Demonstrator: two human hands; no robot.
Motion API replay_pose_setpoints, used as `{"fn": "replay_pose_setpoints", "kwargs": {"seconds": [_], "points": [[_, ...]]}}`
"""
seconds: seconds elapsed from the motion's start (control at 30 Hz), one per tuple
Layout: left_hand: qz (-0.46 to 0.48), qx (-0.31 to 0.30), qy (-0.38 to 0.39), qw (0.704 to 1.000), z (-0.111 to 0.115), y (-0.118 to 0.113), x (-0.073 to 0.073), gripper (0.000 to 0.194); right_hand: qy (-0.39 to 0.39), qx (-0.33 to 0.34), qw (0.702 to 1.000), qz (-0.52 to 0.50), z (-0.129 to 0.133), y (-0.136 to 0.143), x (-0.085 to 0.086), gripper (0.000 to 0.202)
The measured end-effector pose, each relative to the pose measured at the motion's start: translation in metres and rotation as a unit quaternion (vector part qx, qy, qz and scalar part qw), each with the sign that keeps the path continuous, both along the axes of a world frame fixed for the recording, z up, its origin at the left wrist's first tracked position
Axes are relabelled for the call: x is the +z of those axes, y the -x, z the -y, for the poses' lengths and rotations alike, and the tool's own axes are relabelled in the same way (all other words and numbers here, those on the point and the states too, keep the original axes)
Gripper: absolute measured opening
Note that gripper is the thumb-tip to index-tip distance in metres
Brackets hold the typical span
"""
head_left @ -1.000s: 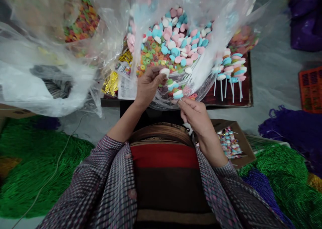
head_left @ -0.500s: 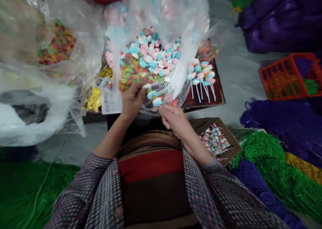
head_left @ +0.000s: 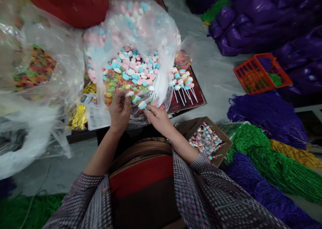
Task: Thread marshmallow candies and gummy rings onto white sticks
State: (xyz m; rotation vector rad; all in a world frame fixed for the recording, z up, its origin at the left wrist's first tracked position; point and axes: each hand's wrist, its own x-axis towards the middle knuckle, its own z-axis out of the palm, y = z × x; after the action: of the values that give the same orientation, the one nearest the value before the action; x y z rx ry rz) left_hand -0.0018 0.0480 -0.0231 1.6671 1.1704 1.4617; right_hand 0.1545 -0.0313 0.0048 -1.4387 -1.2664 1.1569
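Note:
Over the near edge of the table, my two hands hold one candy skewer (head_left: 142, 105), threaded with white, blue and green sweets and slanting down to the right. My left hand (head_left: 120, 110) is closed, its thumb and fingers pinching the pale sweet at the upper end. The fingers of my right hand (head_left: 159, 120) are closed around the stick at the lower end. Just beyond lie gummy rings (head_left: 114, 84) and a heap of pink, white and blue sweets (head_left: 137, 71) in an open plastic bag (head_left: 141, 27). White sticks (head_left: 158, 94) lie right of the heap.
Several filled skewers (head_left: 183, 78) lie on the table's right corner. A cardboard box (head_left: 187, 128) of wrapped sweets stands below it. Gold ties (head_left: 78, 117) and another bag of gummy rings (head_left: 36, 69) are to the left. A red tub (head_left: 72, 7) stands behind, an orange crate (head_left: 248, 76) right.
The camera view has swung right, so most of the scene sits further left in the picture. Both hands keep their hold on the candy skewer, with little visible change in it.

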Motion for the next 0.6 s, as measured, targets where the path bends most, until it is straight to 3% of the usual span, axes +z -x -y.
{"fn": "replay_pose_setpoints", "kwargs": {"seconds": [0.1,0.2,0.3,0.37,0.47,0.6], "points": [[0.028,-0.065,0.024,0.997,0.004,-0.003,0.002,0.036,-0.019,-0.078,0.997,-0.003,0.003,-0.029,0.006,0.022],[0.047,-0.1,0.022,0.994,0.006,-0.002,0.003,0.048,-0.041,-0.172,0.984,0.017,-0.002,-0.08,0.013,0.021],[0.043,-0.092,0.024,0.995,0.004,0.004,0.002,0.047,-0.08,-0.304,0.942,0.119,-0.02,-0.145,0.01,0.017],[0.037,-0.076,0.023,0.996,0.002,0.008,0.0,0.043,-0.062,-0.357,0.905,0.221,-0.036,-0.184,0.001,0.02],[0.036,-0.068,0.018,0.997,0.002,0.01,-0.003,0.039,0.019,-0.375,0.866,0.33,-0.057,-0.217,-0.015,0.024],[0.042,-0.069,0.032,0.996,0.004,0.012,-0.002,0.036,0.099,-0.328,0.834,0.432,-0.064,-0.218,-0.025,0.031]]}}
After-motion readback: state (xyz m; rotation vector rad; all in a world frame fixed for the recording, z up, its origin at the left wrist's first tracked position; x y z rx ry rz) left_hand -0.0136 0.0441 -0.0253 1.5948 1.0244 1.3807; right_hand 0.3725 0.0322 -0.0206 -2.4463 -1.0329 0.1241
